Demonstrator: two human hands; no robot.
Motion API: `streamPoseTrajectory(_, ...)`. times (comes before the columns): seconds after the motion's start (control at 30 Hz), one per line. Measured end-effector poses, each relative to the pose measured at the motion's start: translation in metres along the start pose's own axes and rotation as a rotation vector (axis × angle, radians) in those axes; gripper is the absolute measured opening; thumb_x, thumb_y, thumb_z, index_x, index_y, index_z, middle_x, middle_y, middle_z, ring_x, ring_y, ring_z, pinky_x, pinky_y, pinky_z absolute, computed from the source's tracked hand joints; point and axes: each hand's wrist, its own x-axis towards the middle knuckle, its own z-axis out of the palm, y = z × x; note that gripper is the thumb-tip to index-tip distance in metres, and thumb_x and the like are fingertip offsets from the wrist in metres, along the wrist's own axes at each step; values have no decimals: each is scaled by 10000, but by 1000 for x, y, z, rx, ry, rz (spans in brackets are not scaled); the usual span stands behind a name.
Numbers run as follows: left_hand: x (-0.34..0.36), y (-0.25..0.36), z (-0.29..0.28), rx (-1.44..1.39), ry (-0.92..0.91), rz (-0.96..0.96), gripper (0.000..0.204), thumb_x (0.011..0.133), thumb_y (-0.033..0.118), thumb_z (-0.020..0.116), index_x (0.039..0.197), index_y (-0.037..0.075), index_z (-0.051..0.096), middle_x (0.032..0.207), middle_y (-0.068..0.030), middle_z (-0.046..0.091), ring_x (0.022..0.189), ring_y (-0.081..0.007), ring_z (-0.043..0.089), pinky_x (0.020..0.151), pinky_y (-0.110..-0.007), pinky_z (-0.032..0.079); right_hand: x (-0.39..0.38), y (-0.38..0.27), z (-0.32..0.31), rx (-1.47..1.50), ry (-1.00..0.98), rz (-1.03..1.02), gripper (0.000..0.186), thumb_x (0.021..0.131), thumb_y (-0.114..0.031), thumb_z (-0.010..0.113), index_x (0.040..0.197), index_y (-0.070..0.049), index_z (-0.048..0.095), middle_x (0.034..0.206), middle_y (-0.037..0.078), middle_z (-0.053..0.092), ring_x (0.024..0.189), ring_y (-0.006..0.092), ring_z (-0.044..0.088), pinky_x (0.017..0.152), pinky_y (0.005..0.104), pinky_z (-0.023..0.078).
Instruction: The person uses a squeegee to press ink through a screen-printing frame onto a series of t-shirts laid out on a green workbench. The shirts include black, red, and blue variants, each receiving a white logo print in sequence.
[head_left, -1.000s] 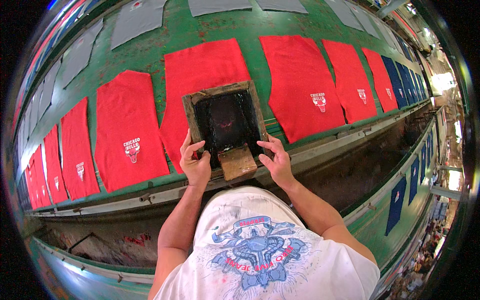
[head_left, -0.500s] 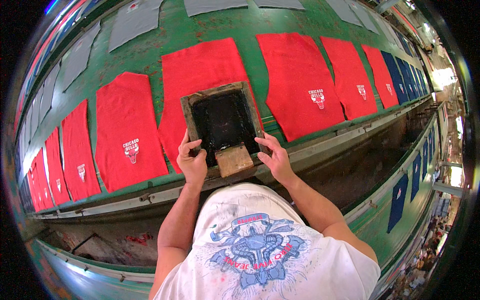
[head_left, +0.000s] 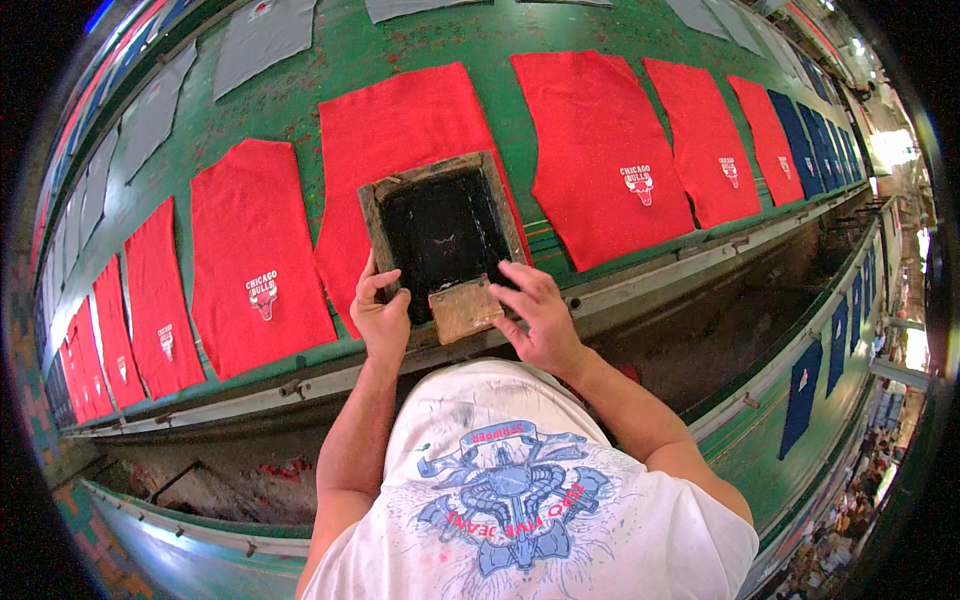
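Observation:
A wooden-sided screen printing frame (head_left: 509, 222) with a dark mesh lies on a red fabric panel (head_left: 405, 115) on the green table. My left hand (head_left: 383, 315) grips the frame's near left corner, its fingers curled around the side rail. At the near end of the frame, a wooden block (head_left: 462, 310) like a squeegee handle stands tilted in it. My right hand (head_left: 538, 312) is at the block's right side with fingers apart, some reaching over the frame. Whether its fingertips touch the block I cannot tell.
More red panels with a white printed emblem lie on both sides, such as one panel (head_left: 255, 240) at left and one panel (head_left: 600, 150) at right. Grey panels (head_left: 265, 45) lie along the far side. A metal rail (head_left: 690, 278) edges the green table (head_left: 250, 125).
My right hand has left the frame's right rail and moved left to the wooden block, its fingers spreading. My left hand stays on the frame's left side.

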Motion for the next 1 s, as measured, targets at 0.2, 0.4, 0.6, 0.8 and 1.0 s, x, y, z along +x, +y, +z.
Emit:
streamPoseTrajectory(0.2, 1, -6, -2, -59, -5, -5, 314, 809, -162, 713, 1072, -3, 777, 1687, -238, 570, 1516, -295, 585, 1251, -405, 433, 17, -14, 6, -70, -209, -197, 444, 848, -138, 837, 1286, -95, 781, 1475, 135, 664, 1416, 363, 598, 1199, 512, 482)
streamPoseTrajectory(0.4, 1, -9, -3, -72, -10, 6, 324, 789, -169, 717, 1062, -6, 780, 1685, -238, 572, 1529, -311, 574, 1274, -426, 417, 36, -16, 12, -80, -142, -269, 344, 889, -74, 727, 1226, -56, 793, 1281, 113, 746, 1260, 327, 674, 1115, 467, 533)
streamPoseTrajectory(0.6, 0, -10, 0, -94, 7, -15, 277, 818, -165, 681, 1006, 20, 765, 1693, -254, 558, 1517, -298, 588, 1240, -387, 440, 54, -17, 10, -269, -279, -325, 349, 893, -128, 705, 1225, -76, 799, 1200, 90, 743, 1186, 313, 679, 1030, 439, 548)
streamPoseTrajectory(0.8, 1, -11, 1, 62, 29, 58, 256, 782, -125, 696, 973, 24, 779, 1656, -279, 588, 1478, -340, 616, 1237, -416, 442, 95, 3, -13, -150, -522, -297, 326, 854, -30, 721, 1173, -32, 787, 1127, 149, 763, 1101, 366, 701, 998, 460, 573)
streamPoseTrajectory(1.0, 1, -14, 1, 122, 55, 56, 239, 770, -74, 709, 965, 39, 790, 1635, -272, 610, 1482, -353, 604, 1248, -441, 427, 161, 30, 0, -121, -407, -249, 328, 886, 41, 699, 1192, -36, 792, 1107, 177, 764, 1100, 404, 711, 991, 494, 583)
